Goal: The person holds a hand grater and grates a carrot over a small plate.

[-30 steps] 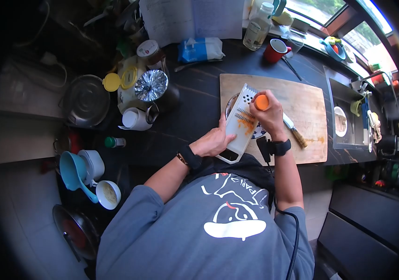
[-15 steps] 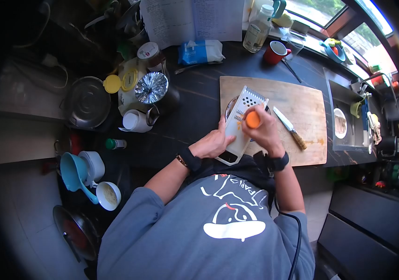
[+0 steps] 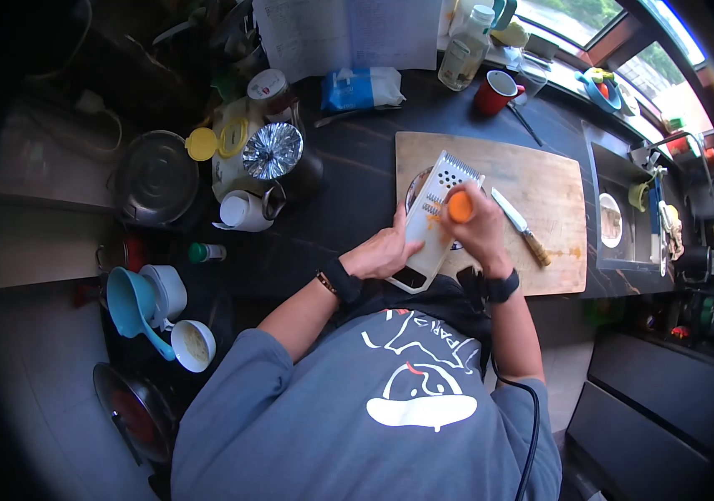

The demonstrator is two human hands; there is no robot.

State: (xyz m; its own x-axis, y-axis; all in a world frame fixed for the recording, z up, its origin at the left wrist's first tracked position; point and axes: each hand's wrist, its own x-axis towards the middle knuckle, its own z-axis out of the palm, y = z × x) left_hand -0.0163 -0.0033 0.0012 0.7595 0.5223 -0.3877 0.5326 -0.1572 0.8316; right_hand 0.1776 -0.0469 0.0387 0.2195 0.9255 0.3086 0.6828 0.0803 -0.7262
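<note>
A white flat grater (image 3: 425, 238) lies tilted over a patterned plate (image 3: 415, 185), mostly hidden beneath it, at the left part of the wooden cutting board (image 3: 541, 188). My left hand (image 3: 384, 252) grips the grater's lower left side, thumb across its face. In my right hand (image 3: 481, 230) is an orange carrot piece (image 3: 460, 207), pressed against the grater's middle on its right side. Orange shreds cling to the grater's surface beside the carrot. Right of my right hand, a knife (image 3: 521, 226) with a wooden handle rests on the board.
Behind the board stand a red mug (image 3: 497, 92), a glass bottle (image 3: 462, 50) and a blue-white packet (image 3: 362, 89). A foil-topped container (image 3: 273, 152) and white jug (image 3: 243, 211) are at left. The sink (image 3: 624, 200) lies at right; a white bowl (image 3: 193, 346) sits lower left.
Over the last second my right hand and the carrot slid down along the grater, then slightly back up. My left hand has kept its hold on the grater.
</note>
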